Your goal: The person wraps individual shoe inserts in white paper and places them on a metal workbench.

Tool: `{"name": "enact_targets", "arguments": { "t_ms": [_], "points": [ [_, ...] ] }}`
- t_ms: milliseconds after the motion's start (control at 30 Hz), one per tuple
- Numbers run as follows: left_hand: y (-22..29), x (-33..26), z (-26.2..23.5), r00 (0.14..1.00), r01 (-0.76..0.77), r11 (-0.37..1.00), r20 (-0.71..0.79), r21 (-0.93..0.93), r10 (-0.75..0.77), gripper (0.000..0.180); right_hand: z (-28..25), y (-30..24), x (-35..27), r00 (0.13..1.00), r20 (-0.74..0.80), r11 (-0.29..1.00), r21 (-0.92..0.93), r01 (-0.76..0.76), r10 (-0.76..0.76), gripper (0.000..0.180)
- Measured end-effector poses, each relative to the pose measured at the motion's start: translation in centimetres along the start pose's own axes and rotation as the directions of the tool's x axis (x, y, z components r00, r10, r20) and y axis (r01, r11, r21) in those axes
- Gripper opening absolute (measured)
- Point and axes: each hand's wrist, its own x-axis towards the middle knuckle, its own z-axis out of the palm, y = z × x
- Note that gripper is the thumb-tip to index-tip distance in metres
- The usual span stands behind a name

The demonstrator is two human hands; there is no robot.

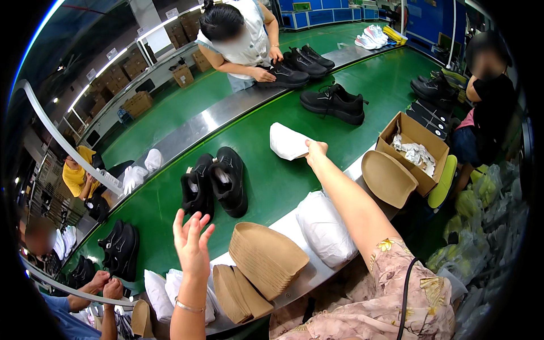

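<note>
Along the near metal ledge (294, 289), stacked brown moulded inserts (266, 258) beside a plump white wrapped bundle (326, 226). Just left of the inserts, raised at the belt's near side: left hand (192, 243), fingers spread and slightly curled, bangle (190, 307) round the wrist. Farther right, an open brown carton (388, 141) holding crumpled white paper (416, 154), with a loose brown insert (390, 180) just beside. On the green belt (266, 187), ahead of the left hand, a pair of black shoes (231, 190). Over mid-belt, at the end of an outstretched bare forearm: right hand (315, 151), thumb and fingers pinching the near right corner of a white paper packet (287, 141), plain, compact, angular. Whether touching the belt, cannot tell. Just beyond, more black shoes (340, 106), laced, side-on. To their right, dark insoles (426, 118) with pale print, too small to read. Across the belt, a co-worker's hands (262, 74) on a black shoe (289, 77).
</note>
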Motion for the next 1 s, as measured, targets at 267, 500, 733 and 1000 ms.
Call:
{"name": "enact_targets", "arguments": {
  "t_ms": [267,500,733,1000],
  "points": [
    [0.6,-0.7,-4.2,0.990,-0.060,0.991,-0.121,0.116,0.074,0.058,2.3,1.2,0.8,0.996,-0.012,0.849,-0.522,-0.080,0.086,0.045],
    [1.0,-0.2,-1.8,0.996,-0.065,0.993,-0.059,0.104,0.071,0.059,3.3,0.2,5.2,0.978,0.141,0.645,-0.764,0.011,0.151,0.069],
    [2.3,-1.1,-0.9,0.988,-0.152,0.982,0.010,0.111,0.152,0.060,3.6,-2.7,4.2,0.994,0.052,0.069,-0.997,0.045,0.095,0.092],
    [4.4,-2.4,1.4,0.956,-0.206,0.978,0.216,0.021,0.197,0.058,-2.5,-18.2,-9.4,0.741,0.669,0.407,-0.660,0.632,-0.066,0.059]
  ]
}}
